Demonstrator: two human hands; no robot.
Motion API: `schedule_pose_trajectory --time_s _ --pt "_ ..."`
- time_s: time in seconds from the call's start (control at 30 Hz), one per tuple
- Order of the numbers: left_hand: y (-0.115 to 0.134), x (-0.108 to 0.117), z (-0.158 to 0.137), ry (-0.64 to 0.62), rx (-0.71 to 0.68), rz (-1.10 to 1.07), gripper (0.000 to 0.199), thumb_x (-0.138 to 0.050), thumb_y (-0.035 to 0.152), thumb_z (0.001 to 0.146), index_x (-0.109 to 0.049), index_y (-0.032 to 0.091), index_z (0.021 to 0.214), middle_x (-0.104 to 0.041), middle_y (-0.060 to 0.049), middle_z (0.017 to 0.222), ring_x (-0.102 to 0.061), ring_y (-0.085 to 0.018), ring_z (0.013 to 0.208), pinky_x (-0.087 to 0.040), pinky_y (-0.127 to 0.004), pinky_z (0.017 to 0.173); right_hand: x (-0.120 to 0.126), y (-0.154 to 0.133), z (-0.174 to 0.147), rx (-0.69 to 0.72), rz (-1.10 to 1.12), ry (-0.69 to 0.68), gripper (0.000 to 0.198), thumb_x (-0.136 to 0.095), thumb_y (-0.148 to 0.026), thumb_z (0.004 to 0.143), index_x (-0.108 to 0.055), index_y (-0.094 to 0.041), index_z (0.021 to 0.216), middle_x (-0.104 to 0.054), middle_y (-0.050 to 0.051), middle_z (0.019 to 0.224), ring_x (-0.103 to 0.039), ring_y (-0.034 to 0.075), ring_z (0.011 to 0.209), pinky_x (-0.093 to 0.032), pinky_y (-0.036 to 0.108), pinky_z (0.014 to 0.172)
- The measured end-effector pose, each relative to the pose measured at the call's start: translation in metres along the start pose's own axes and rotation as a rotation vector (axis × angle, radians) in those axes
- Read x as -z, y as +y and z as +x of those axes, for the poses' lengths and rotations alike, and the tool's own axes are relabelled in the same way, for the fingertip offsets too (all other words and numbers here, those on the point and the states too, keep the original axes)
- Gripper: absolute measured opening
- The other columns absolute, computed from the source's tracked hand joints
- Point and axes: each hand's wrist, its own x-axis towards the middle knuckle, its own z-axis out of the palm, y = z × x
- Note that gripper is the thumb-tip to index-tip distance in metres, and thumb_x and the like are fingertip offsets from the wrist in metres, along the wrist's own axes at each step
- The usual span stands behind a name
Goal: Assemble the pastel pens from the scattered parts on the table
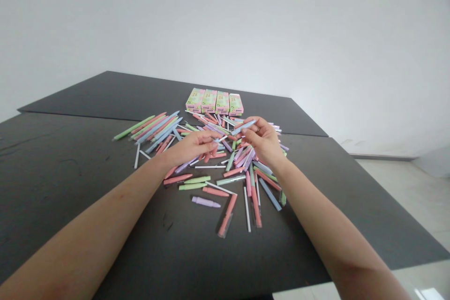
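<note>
Over the heap of pen parts, my left hand [199, 145] pinches a thin white pen refill [222, 138] that slants up to the right. My right hand [264, 139] grips a light blue pen barrel [243, 127] between thumb and fingers. The refill's tip points toward the barrel's lower end; whether they touch I cannot tell. Beneath both hands lie loose barrels in pink, green, purple and blue, among them a purple barrel [206, 202] and a red barrel [228, 215] with a clear cap. More white refills [247, 208] are scattered between them.
Longer pens [154, 129] in green, red and blue lie side by side at the left of the heap. Several pink and green boxes [222, 101] stand in a row behind it. The black table [168, 248] meets a second table section along a seam, with a white wall behind.
</note>
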Motion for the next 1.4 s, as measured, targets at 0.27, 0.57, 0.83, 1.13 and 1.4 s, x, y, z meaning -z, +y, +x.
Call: schedule_pose_trajectory --time_s 0.27,0.57,0.83,1.13,1.4 --pt "0.005 -0.003 -0.001 -0.001 -0.012 -0.013 0.039 -0.059 0.028 0.085 -0.058 0.014 0.122 -0.061 0.001 0.069 -0.054 -0.007 0.049 -0.04 -0.02 0.047 0.001 0.003 0.0 0.012 -0.037 -0.034 0.028 -0.074 -0.033 0.076 -0.059 -0.02 0.095 -0.072 0.003 0.086 -0.07 0.015 0.074 -0.055 0.024 0.06" --pt "0.008 -0.004 -0.001 -0.008 0.013 -0.028 0.038 -0.059 0.027 0.086 -0.058 0.013 0.121 -0.06 0.002 0.069 -0.055 -0.007 0.049 -0.041 -0.019 0.046 0.004 0.004 0.001 -0.01 -0.015 -0.034 0.029 -0.075 -0.035 0.075 -0.059 -0.021 0.095 -0.072 0.003 0.084 -0.07 0.016 0.075 -0.055 0.026 0.06" --pt "0.006 -0.003 -0.001 0.014 0.018 -0.021 0.037 -0.059 0.027 0.087 -0.059 0.013 0.121 -0.06 0.001 0.068 -0.054 -0.007 0.049 -0.041 -0.02 0.047 0.009 -0.002 0.004 0.037 -0.028 0.009 0.026 -0.075 -0.034 0.074 -0.061 -0.022 0.092 -0.072 0.001 0.083 -0.067 0.014 0.07 -0.055 0.025 0.061" --pt "0.008 -0.004 -0.002 -0.007 0.012 -0.029 0.037 -0.059 0.027 0.086 -0.059 0.012 0.12 -0.06 0.002 0.067 -0.054 -0.007 0.049 -0.042 -0.019 0.047 0.01 -0.001 0.003 0.033 -0.037 -0.03 0.026 -0.075 -0.034 0.074 -0.061 -0.021 0.093 -0.071 0.001 0.08 -0.068 0.015 0.071 -0.055 0.025 0.058" --pt "0.007 -0.003 -0.002 -0.005 0.018 -0.03 0.036 -0.059 0.029 0.086 -0.058 0.012 0.118 -0.06 0.001 0.067 -0.054 -0.008 0.049 -0.042 -0.02 0.047 0.011 -0.003 0.004 0.016 -0.055 -0.023 0.028 -0.075 -0.036 0.074 -0.061 -0.021 0.093 -0.072 0.003 0.085 -0.068 0.016 0.072 -0.056 0.026 0.058"
